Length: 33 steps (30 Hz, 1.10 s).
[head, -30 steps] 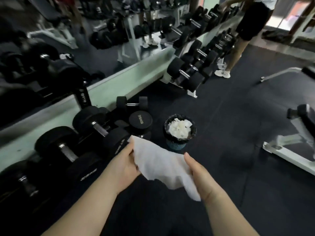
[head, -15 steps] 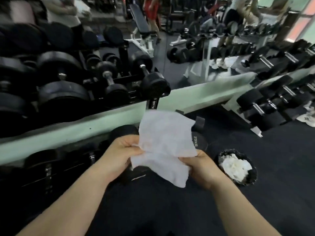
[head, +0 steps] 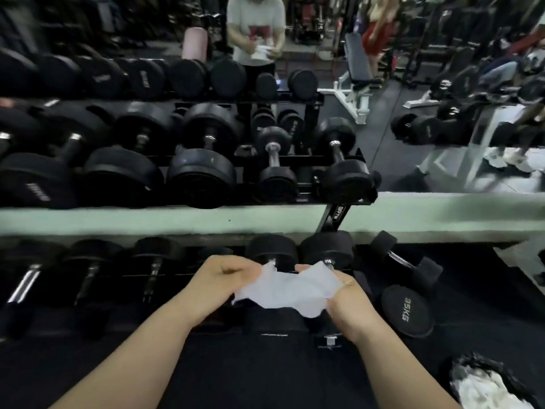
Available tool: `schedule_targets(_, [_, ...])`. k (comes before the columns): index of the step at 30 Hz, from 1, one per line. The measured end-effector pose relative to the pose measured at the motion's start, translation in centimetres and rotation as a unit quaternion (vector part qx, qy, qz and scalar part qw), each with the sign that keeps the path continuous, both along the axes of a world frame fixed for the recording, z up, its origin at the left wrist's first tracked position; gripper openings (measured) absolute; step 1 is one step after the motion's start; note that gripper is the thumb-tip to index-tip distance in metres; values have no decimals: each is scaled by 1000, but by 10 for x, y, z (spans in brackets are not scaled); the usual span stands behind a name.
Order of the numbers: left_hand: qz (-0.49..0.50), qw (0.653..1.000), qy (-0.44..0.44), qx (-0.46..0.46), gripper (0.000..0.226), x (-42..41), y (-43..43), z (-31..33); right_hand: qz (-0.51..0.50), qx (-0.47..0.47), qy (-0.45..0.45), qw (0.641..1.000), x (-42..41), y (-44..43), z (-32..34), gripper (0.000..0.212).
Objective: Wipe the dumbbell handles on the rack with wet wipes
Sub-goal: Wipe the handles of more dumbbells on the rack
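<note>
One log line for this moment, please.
left hand: grips thin white wet wipe | right hand: grips same wipe | wipe: stretched over black round-headed dumbbells | handle contact: unclear

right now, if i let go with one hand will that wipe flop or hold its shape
Probably flops: the wet wipe sags and creases between the left hand and right hand. Likely very light, since a loose grip at each end carries it.

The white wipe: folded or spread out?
Spread, though crumpled: the wipe stretches between the left hand and right hand, each gripping an edge.
</note>
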<state>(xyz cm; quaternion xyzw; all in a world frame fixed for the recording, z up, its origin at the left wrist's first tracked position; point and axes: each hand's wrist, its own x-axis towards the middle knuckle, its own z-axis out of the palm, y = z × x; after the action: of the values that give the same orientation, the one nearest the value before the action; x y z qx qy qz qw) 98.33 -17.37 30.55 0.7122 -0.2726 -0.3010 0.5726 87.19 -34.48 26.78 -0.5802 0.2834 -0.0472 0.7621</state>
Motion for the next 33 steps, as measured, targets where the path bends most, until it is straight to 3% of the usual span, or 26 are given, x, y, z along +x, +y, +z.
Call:
schedule_targets(3, [-21,999,-43,22,20,-10,13,7,60,25,-59,996,13,-3,7,15])
schedule_targets(5, [70,994,-48,68,32,-11,23,-9,102,2,-47,994,25,-1,-1,10])
schedule_targets(6, [136,985,-53,92,37,-11,27,-18,116,-7,-35,993,31,1,-8,19])
schedule_targets(8, [244,961,-67,114,35,-15,36,-34,152,-23,0,988,44,9,-20,38])
schedule_targets(12, [356,922,-82,128,26,-23,52,-48,236,-38,33,970,64,33,-34,45])
schedule_targets(15, [365,913,-34,180,40,-23,75,-54,287,-50,52,955,79,55,-38,43])
schedule_targets(19, [296,921,-3,251,11,-25,114,-57,334,-84,58,937,101,88,-38,35])
schedule_targets(21, [324,922,44,204,16,-23,134,-58,355,-69,57,931,113,105,-35,31])
schedule_targets(23, [373,915,120,95,26,-19,152,-59,377,-14,68,924,125,123,-33,27])
schedule_targets(25, [408,893,191,-7,27,-12,168,-56,422,14,93,902,138,142,-30,43])
schedule_targets(28, [452,855,242,-73,26,5,193,-53,463,56,105,878,160,173,-28,58])
schedule_targets(31, [488,823,262,-127,23,27,230,-52,491,16,71,868,187,218,-28,22])
schedule_targets(33, [481,828,265,-118,18,42,262,-56,475,18,76,876,207,252,-28,18])
